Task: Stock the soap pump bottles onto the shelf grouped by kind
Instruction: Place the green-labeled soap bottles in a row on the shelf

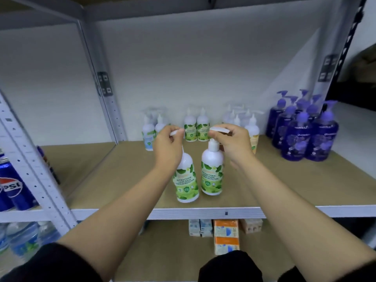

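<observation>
We've got a green-label bottle in each hand, both gripped by the pump head. Our left hand (pixel 167 137) is curled round the nozzle of the left green bottle (pixel 186 177), which hangs tilted, its base swung toward us. Our right hand (pixel 230 139) pinches the pump of the right green bottle (pixel 212 171), which is close to upright; we can't tell whether either base touches the shelf board (pixel 122 180). The two bottles sit just beside each other, between our wrists.

Here's what matters: straight ahead, beyond our knuckles, stand two matching green bottles at the back (pixel 197 127), upright, long axis vertical. Both hands look about equally near. Blue-label bottles (pixel 150 131) lie beyond the left hand, yellow-label bottles (pixel 253 131) just past the right, purple bottles (pixel 301 129) well off to the right. So we'd judge a straight push forward lands these two with their kind.
</observation>
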